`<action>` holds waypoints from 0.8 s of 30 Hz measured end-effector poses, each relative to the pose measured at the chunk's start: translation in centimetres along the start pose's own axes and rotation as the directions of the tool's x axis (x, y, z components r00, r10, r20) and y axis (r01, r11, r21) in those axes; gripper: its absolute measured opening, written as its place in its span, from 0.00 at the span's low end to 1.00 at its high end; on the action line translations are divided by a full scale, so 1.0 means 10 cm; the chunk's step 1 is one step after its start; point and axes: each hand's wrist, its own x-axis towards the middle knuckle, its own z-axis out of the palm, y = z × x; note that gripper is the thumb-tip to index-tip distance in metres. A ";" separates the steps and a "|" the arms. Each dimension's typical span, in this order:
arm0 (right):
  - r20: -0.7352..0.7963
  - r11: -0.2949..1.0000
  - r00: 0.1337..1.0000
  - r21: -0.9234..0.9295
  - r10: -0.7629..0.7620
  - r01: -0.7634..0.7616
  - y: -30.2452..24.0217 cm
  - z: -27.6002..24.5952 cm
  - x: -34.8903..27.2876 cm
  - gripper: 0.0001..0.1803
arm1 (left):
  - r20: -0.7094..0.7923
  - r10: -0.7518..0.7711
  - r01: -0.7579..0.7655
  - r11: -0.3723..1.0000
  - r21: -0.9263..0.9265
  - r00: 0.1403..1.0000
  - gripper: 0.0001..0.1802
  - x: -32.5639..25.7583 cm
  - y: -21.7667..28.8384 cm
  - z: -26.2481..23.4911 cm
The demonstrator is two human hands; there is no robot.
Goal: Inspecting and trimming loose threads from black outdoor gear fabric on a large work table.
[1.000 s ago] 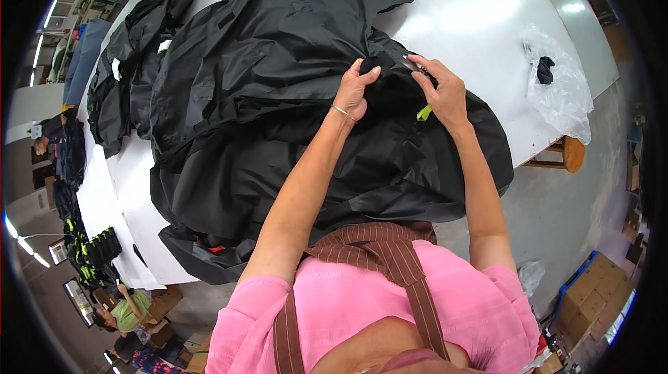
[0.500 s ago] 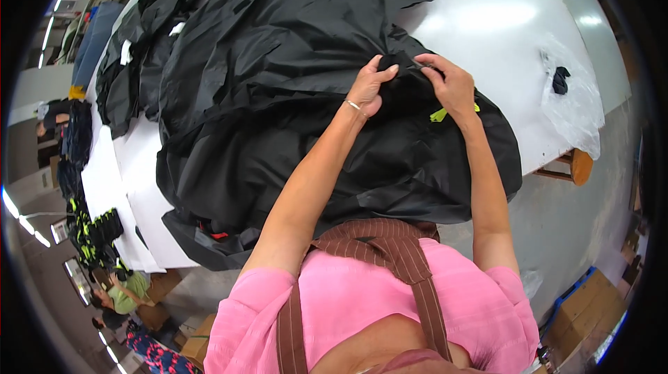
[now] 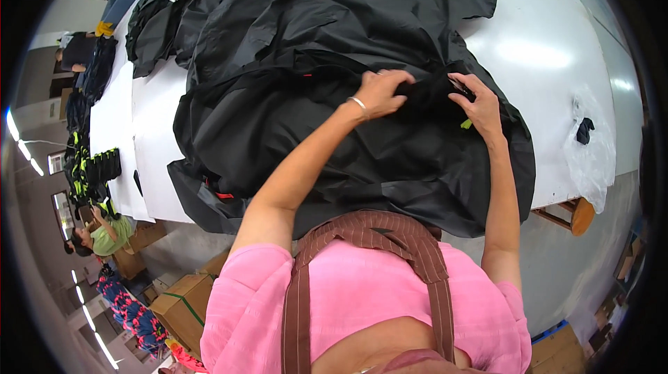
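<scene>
A large black garment (image 3: 334, 123) lies spread over a white table (image 3: 550, 54) in front of me. My left hand (image 3: 381, 92), with a thin bracelet at the wrist, is closed on a raised fold of its fabric. My right hand (image 3: 475, 104) pinches the same fold just to the right, and a small yellow-green tool (image 3: 465, 124) pokes out under its palm. The two hands sit close together near the garment's middle.
More black garments (image 3: 174, 12) are piled at the table's far left. A clear plastic bag (image 3: 591, 144) holding a small dark item lies at the right edge. Cardboard boxes (image 3: 181, 297) stand on the floor at left, near a seated person in green (image 3: 97, 238).
Both hands have shifted slightly down and right on the garment while keeping hold of the fold. The fabric has bunched up more between them.
</scene>
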 end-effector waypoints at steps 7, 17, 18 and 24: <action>-0.028 0.978 0.989 0.153 0.146 -0.141 -0.12 -0.04 0.02 0.10 | -0.061 -0.556 0.493 0.676 0.548 0.829 0.13 -0.83 -0.97 -1.00; 0.247 0.913 0.949 0.400 -0.195 0.084 -0.93 0.93 0.06 0.13 | 0.441 -0.205 0.472 0.570 -0.672 0.874 0.09 -1.62 -0.39 -1.21; 0.264 0.912 0.948 0.406 -0.179 0.059 -0.95 1.04 0.05 0.14 | 0.438 -0.255 0.500 0.569 -0.653 0.862 0.09 -1.70 -0.31 -1.26; 0.366 0.947 0.914 0.318 -0.177 0.056 -0.97 1.33 -0.13 0.13 | 0.473 -0.166 0.497 0.402 -0.769 0.865 0.17 -2.13 -0.05 -1.38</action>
